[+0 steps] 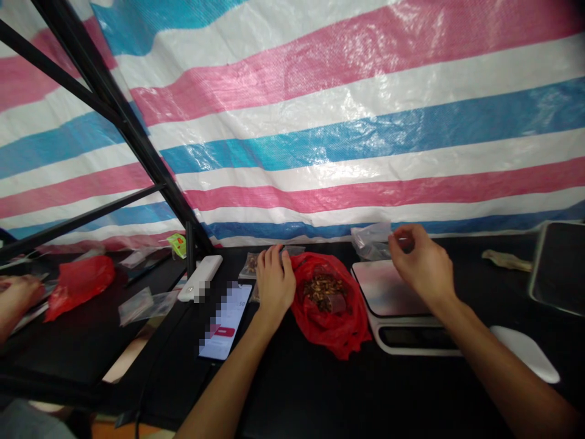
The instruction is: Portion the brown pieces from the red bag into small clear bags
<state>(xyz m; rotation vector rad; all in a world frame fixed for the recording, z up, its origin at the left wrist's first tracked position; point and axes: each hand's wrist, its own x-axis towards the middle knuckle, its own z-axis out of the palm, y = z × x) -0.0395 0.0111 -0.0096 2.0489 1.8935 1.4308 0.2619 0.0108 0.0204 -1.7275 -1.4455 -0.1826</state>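
Observation:
My left hand (274,280) lies palm down with fingers stretched out on small clear packets (250,263) on the black table, just left of a red plastic bag (333,323) that holds brown bits. My right hand (418,262) hovers over the platform of a white kitchen scale (388,292), fingers pinched on the edge of a small clear plastic bag (371,241). A phone (226,320) with a lit screen lies by my left forearm.
A white power bank (200,277) lies left of the phone. Another person's hand (16,299) sits at the far left beside a second red bag (77,283) and clear packets (137,305). A grey tray (560,268) and a white object (525,353) are on the right. A striped tarp hangs behind.

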